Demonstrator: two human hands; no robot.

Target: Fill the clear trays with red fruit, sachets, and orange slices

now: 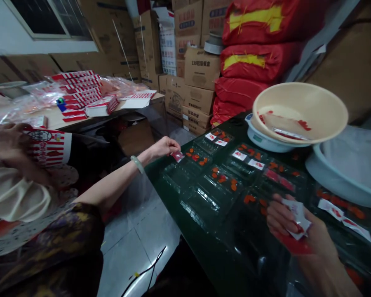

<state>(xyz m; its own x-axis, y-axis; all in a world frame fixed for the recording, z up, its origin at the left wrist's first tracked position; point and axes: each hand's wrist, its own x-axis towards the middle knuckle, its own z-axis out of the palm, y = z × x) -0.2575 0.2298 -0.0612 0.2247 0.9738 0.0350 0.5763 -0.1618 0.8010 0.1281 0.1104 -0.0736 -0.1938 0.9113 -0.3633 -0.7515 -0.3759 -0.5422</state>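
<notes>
My left hand, with a pale green bangle on its wrist, reaches over the edge of the dark green table and pinches a small red-and-white packet above a clear plastic tray. My right hand is low at the right, closed on a bunch of the same white-and-red packets. Between the two hands lie several clear clamshell trays with orange-red pieces in them. Some of the trays also hold a packet.
A beige bowl sits on a white scale, beside a grey basin. At the far left a co-worker's hand holds a red-striped carton. More such cartons lie on a wooden table; brown boxes and red sacks stand behind.
</notes>
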